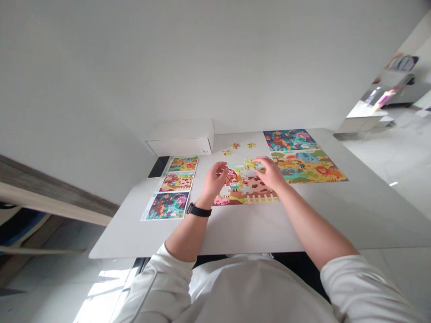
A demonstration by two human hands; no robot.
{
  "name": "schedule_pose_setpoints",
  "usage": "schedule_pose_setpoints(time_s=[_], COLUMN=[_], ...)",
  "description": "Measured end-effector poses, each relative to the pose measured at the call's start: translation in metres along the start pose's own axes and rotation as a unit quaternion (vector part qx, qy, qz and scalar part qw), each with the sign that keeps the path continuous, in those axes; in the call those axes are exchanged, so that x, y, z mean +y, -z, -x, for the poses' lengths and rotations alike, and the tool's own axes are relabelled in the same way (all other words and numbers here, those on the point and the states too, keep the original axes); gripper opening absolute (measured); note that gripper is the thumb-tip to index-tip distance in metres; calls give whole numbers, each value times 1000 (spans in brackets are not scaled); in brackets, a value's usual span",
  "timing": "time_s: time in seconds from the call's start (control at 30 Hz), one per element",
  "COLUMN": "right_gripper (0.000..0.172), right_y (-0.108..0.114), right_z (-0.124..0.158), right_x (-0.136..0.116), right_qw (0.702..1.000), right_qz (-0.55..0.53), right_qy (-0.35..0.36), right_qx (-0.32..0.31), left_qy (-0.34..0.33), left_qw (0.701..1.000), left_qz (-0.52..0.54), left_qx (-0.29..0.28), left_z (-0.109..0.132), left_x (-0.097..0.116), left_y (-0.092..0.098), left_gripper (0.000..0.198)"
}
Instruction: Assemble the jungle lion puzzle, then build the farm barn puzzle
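Note:
A partly joined farm jigsaw puzzle (259, 186), with a red barn, a cow and a fence, lies flat on the table. My right hand (272, 174) is at its upper right, thumb and fingers at the edge of a yellow-green puzzle piece (249, 164), which it appears to grip. Over the barn side hovers my left hand (214, 181), its fingers loosely curled and apart, with nothing visible in them; it hides part of the puzzle's left edge. Several loose pieces lie beyond, among them a yellow piece (251, 146) and a reddish one (235, 146).
Two finished-looking picture puzzles, a dark forest one (291, 140) and a savanna one (308, 166), lie at the right. On the left is a reference sheet (168, 206) with three pictures, beside a black flat object (159, 167). A white box (180, 137) stands against the wall.

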State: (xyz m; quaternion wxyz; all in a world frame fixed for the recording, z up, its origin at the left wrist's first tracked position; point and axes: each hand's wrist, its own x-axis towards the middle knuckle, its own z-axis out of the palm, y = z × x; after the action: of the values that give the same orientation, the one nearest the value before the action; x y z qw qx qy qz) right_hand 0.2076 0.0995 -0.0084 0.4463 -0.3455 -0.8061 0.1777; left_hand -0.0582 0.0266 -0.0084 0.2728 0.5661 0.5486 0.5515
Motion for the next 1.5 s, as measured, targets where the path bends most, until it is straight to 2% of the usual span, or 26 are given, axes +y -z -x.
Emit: schedule_pose_setpoints(time_s=[0.1,0.2,0.33,0.47,0.63,1.0,1.33,1.5], right_gripper=[27,24,22,23,21,23,28,27], right_y=[10,2,-22,-34,-33,-40,-46,-45], right_z=[-22,-31,-19,-4,1,3,4,4], right_x=[18,31,40,44,41,46,45,45], right_qw=[999,998,996,992,988,979,971,967], right_qz=[24,40,52,78,100,141,172,183], right_qy=[-28,-37,-30,-23,-7,-25,-27,-28], right_qx=[-1,-21,-58,-99,-117,-147,-163,-174], left_qy=[-16,-64,-117,-118,-115,-115,-114,-141], left_qw=[999,991,966,944,937,923,928,935], left_qz=[-42,-115,-228,-298,-316,-343,-329,-289], left_qx=[-16,-29,-32,-83,-94,-129,-133,-152], left_z=[-23,-37,-32,-22,-19,-18,-17,-17], left_x=[7,1,-21,-42,-50,-49,-47,-42], left_y=[-2,-17,-37,-40,-38,-39,-39,-40], left_gripper=[23,25,30,34,33,31,31,29])
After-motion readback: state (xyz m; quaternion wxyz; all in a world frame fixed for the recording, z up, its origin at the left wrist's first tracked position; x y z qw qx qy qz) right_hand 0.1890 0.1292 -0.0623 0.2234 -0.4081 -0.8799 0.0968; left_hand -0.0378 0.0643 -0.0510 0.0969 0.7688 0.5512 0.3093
